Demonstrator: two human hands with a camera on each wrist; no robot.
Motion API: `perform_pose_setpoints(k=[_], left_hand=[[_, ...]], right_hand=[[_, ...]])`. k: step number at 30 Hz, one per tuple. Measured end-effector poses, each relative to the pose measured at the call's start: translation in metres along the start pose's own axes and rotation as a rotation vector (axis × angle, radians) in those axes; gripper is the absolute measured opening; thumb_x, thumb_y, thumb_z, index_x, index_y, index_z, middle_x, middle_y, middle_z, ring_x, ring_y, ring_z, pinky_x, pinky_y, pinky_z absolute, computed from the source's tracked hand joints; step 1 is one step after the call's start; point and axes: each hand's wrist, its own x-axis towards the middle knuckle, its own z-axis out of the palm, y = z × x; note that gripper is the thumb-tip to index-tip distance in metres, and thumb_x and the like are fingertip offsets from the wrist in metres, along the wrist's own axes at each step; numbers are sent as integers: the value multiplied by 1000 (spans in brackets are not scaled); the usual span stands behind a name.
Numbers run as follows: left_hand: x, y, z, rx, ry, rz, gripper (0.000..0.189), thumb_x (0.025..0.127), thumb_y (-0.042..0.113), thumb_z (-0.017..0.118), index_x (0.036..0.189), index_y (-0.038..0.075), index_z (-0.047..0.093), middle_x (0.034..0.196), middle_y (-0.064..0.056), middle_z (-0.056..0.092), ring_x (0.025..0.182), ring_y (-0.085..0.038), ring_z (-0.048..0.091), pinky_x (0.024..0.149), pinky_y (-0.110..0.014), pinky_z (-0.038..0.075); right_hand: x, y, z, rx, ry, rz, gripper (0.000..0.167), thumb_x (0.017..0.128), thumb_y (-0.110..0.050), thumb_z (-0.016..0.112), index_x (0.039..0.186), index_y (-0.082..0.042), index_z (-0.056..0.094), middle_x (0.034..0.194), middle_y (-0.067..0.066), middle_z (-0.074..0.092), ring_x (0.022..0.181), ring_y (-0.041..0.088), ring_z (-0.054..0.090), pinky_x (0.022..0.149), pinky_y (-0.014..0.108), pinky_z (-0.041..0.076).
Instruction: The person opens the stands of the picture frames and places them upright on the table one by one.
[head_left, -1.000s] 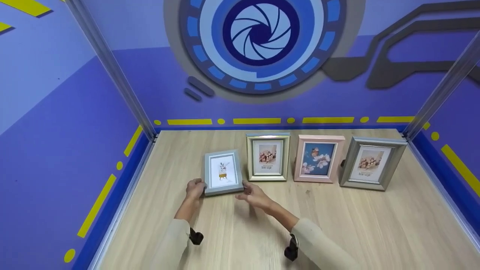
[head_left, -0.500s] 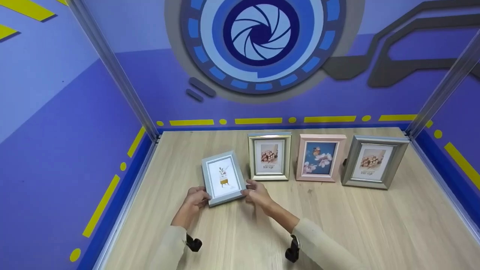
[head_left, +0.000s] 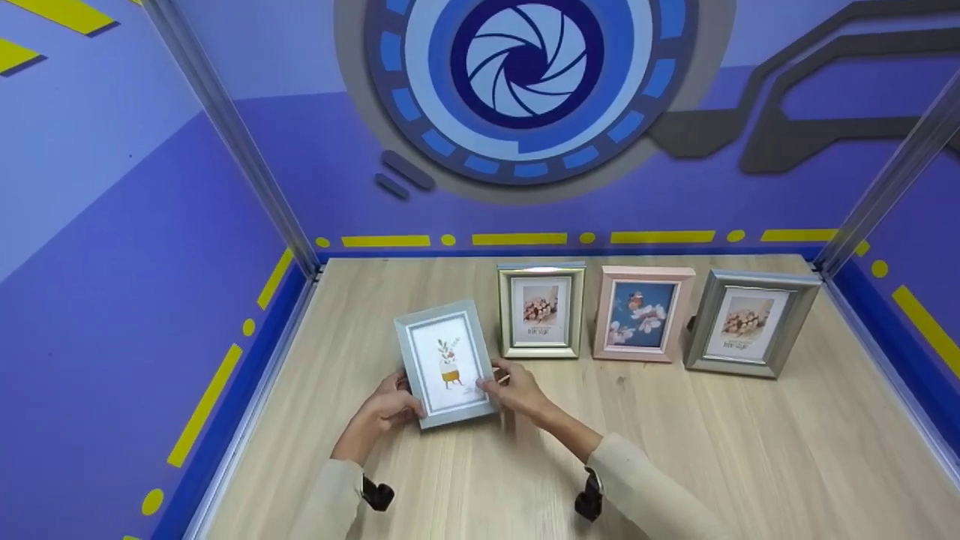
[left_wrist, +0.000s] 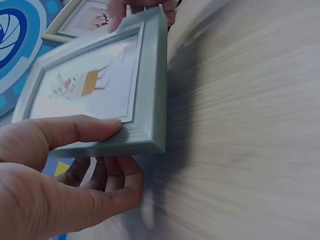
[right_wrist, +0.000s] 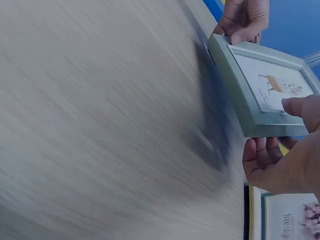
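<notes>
A pale grey-green picture frame [head_left: 450, 367] with a drawing of a plant in an orange pot is held tilted over the table, face up. My left hand [head_left: 390, 403] grips its lower left side, thumb on the front border and fingers curled behind, as the left wrist view shows. At the lower right side my right hand [head_left: 519, 390] pinches it, its thumb over the front and its fingers [right_wrist: 262, 157] underneath. A shadow lies on the table beneath the frame's bottom edge in both wrist views.
To the right stand a gold picture frame [head_left: 541, 352], a pink picture frame [head_left: 606, 315] and a silver-grey picture frame [head_left: 701, 330] in a row near the back wall [head_left: 315, 180]. The wooden table [head_left: 660, 450] is bordered by side walls with metal posts.
The grey-green picture frame has come up off the table and toward me, its face tilting more to the camera. Both hands have tightened round its lower sides. The other frames stay put.
</notes>
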Motion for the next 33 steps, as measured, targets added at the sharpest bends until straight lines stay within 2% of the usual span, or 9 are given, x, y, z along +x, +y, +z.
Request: perform_pose_setpoints(k=[3,7,10,13,18,22,25,29,33], left_hand=[[-3,3,4,92,-47,42,105,58,-28,62,155,-9,28,145,-28,47,113,-28,53,69,-27,56],[-6,7,14,198,-64,66,104,57,-24,68,154,-8,33,152,-27,43,121,-31,46,61,-25,52],[-7,10,22,202,-89,76,105,59,-23,70,155,-7,32,158,-28,37,129,-33,41,68,-26,53],[-7,14,30,198,-126,102,104,60,-22,71,155,-6,32,157,-26,37,132,-32,39,80,-27,54],[-9,25,46,202,-192,172,96,62,-19,74,151,-6,38,143,-22,48,122,-28,44,86,-25,51],[-12,34,61,195,-244,226,89,63,-17,75,145,-3,44,127,-16,52,109,-25,45,89,-27,46],[-15,41,73,214,-285,274,82,64,-14,74,140,-1,48,124,-15,55,107,-24,48,90,-29,45],[-24,52,90,252,-336,324,69,66,-11,75,131,0,52,118,-13,56,104,-23,50,88,-29,45],[-35,66,104,279,-369,363,60,71,-6,79,124,1,50,109,-7,53,98,-21,48,83,-28,45]], right_hand=[[-2,-1,-6,-38,-23,-38,42,93,-16,72,128,6,63,102,19,70,85,16,62,70,22,51],[-7,-1,-16,-50,-34,-17,39,94,-19,73,123,5,65,105,18,72,87,17,62,74,26,52],[-10,0,-26,-46,-13,-5,38,94,-19,73,122,5,65,104,17,71,86,17,61,73,28,52],[-13,2,-38,-22,22,-14,38,92,-17,74,122,6,65,103,19,71,83,16,61,71,32,57],[-15,4,-56,7,142,-11,41,88,-12,79,122,6,66,99,21,71,76,14,64,64,34,61],[-18,5,-66,25,266,-2,40,84,-6,82,118,5,66,96,19,71,75,13,65,61,21,56],[-21,6,-73,33,331,-13,40,83,-3,81,118,6,66,98,19,72,81,18,67,65,18,54],[-26,7,-81,51,378,-22,41,86,-2,79,123,7,65,105,23,72,92,25,70,72,19,57],[-29,5,-88,152,394,6,42,91,0,73,130,7,62,114,26,71,96,25,71,75,22,59]])
